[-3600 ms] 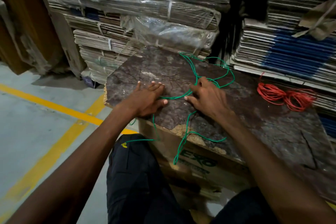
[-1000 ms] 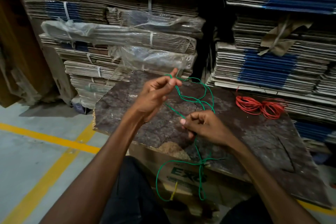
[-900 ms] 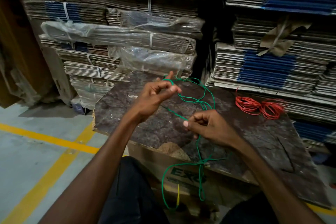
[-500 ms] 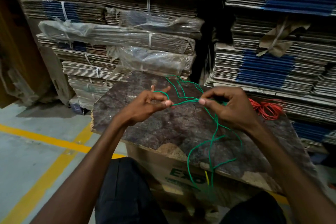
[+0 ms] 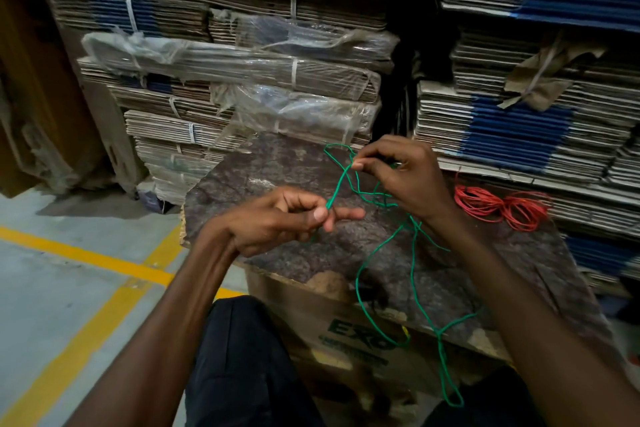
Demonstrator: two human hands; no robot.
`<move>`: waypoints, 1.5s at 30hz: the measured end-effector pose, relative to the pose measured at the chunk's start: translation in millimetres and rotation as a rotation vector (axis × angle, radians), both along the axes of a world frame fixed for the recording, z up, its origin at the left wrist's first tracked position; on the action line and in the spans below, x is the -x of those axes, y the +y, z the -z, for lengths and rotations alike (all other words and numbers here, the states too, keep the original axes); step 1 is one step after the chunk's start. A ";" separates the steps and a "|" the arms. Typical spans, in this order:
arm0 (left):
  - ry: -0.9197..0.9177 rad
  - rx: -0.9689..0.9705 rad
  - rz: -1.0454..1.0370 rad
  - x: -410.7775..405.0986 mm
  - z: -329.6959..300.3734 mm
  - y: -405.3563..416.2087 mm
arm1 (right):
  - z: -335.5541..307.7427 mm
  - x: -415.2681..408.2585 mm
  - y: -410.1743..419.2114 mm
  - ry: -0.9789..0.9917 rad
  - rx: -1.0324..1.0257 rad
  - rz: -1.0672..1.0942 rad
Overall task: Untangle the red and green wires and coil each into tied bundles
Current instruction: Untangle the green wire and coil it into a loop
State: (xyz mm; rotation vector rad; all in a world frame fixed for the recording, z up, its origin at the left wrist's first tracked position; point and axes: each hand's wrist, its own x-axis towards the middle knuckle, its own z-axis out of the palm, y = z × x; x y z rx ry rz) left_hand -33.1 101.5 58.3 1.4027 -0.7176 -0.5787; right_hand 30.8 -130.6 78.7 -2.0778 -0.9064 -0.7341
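Stacks of flattened corrugated cardboard (image 5: pixel 519 135), strapped in bundles and partly wrapped in crinkled clear plastic, fill the wall ahead of me. The grey concrete floor (image 5: pixel 52 305) at my left carries painted yellow lines. The bench (image 5: pixel 277 177) is a rough, mottled brown board with crumbling chipped edges, laid flat on a printed cardboard box (image 5: pixel 346 333).

The red wire (image 5: pixel 502 206) lies on the bench's far right part as a thin, loosely coiled bundle, well apart from both hands. The green wire (image 5: pixel 412 274) is a thin, kinked strand. It runs taut between my hands above the bench, then drops in irregular loops past the bench's near edge, over the box front.

My right hand (image 5: pixel 405 177) is raised, its fingers curled, thumb and forefinger pinching the green wire's upper loops. My left hand (image 5: pixel 277 218) sits lower, thumb and curled fingers pinching the strand, one finger extended straight.
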 end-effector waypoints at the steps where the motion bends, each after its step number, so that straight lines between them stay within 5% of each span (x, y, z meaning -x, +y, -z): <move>1: 0.014 0.066 0.020 0.7 0.1 0.8 | 2.2 -2.1 2.4 0.016 -0.016 -0.015; 8: 0.065 0.571 0.033 -5.7 2.6 -7.8 | 21.3 -6.2 14.4 0.375 -0.131 -0.193; 13: 0.066 0.893 -0.048 -13.3 -6.6 -1.3 | 43.0 -1.7 8.2 0.644 -0.318 -0.124; 21: 0.078 0.890 -0.492 -46.3 -10.4 7.9 | 62.8 29.8 10.0 0.710 -0.201 -0.201; 27: 0.060 0.762 -0.747 -63.1 1.1 -15.5 | 68.0 34.4 9.1 0.460 0.315 -0.071; 29: -0.092 0.588 -0.798 -65.3 6.6 -20.7 | 63.2 36.6 8.8 0.373 0.428 -0.033; 32: -0.451 0.082 -0.786 -67.8 23.6 -18.8 | 56.4 38.0 3.1 0.412 0.326 -0.049; 35: -0.592 -0.227 -0.702 -69.0 34.7 -8.9 | 48.6 37.0 -7.4 0.478 0.164 -0.086; 39: -0.617 -0.364 -0.583 -62.6 37.9 -2.5 | 37.9 37.2 -19.8 0.481 0.049 -0.099; 45: -0.388 -0.415 -0.436 -45.5 21.9 7.2 | 20.6 27.1 -24.9 0.311 0.028 -0.011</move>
